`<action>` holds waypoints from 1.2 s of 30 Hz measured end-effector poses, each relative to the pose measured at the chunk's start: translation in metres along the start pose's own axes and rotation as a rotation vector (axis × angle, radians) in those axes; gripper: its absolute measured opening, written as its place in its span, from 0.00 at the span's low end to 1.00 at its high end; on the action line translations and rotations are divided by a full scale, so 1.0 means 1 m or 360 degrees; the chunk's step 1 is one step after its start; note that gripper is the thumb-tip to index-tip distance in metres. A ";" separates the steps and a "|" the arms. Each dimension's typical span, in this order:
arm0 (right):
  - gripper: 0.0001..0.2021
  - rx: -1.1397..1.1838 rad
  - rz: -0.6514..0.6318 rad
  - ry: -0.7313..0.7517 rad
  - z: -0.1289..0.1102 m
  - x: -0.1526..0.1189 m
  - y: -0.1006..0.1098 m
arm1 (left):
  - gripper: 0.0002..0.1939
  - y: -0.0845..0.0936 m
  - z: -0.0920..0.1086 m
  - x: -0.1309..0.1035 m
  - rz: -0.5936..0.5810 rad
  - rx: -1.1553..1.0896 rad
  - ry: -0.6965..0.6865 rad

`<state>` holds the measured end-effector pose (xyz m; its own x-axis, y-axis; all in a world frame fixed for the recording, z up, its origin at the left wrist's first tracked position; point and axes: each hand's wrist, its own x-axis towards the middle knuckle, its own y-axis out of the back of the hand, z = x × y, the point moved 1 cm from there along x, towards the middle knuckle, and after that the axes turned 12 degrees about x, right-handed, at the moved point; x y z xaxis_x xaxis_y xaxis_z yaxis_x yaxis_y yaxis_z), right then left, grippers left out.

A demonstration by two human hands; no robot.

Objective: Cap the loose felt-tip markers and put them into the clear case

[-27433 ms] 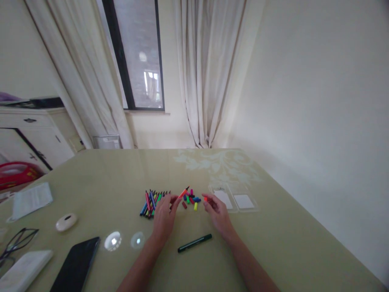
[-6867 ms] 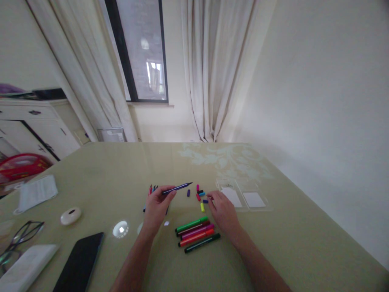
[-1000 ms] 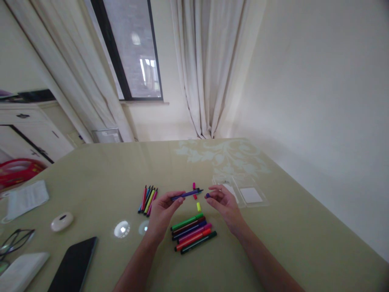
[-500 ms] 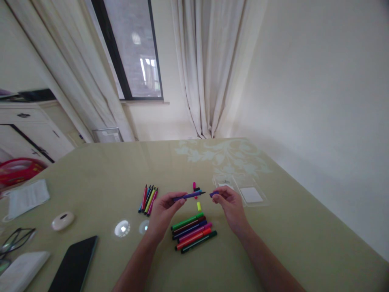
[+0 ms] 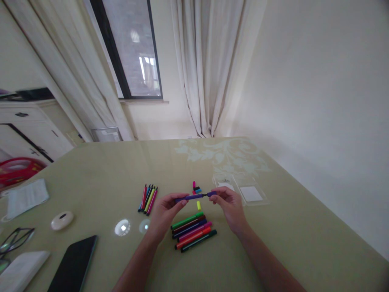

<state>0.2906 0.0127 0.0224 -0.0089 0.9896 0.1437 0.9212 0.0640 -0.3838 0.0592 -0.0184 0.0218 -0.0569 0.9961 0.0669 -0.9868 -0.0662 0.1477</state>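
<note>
In the head view, the open clear case (image 5: 263,197) holds white paper (image 5: 250,194), partly hidden by the right hand (image 5: 230,206), which pinches a purple cap (image 5: 212,194) at the purple marker (image 5: 194,197) clamped in the left hand (image 5: 163,211). The phone (image 5: 73,263) is cut off.

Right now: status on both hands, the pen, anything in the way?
Left hand on purple pen; right hand gripping its cap, at the tip, not seated. Nothing between pen and cap.
</note>
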 end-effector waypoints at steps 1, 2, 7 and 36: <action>0.13 -0.0017 -0.0005 -0.0006 0.000 -0.001 -0.001 | 0.15 -0.001 0.000 0.000 -0.0004 0.0006 -0.0008; 0.13 -0.0032 -0.0014 -0.0017 0.001 -0.001 -0.002 | 0.15 -0.001 0.000 0.000 -0.0011 0.0015 -0.0018; 0.13 -0.0097 -0.0048 -0.0049 0.002 -0.005 -0.005 | 0.15 -0.004 0.003 -0.002 -0.0029 0.0040 -0.0029; 0.13 -0.0248 -0.0301 -0.0153 0.002 -0.003 0.001 | 0.13 -0.004 -0.005 0.001 -0.0173 0.0134 -0.0100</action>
<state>0.2904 0.0097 0.0200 -0.2166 0.9702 0.1090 0.9484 0.2356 -0.2121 0.0627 -0.0172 0.0165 0.0618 0.9923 0.1075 -0.9703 0.0344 0.2395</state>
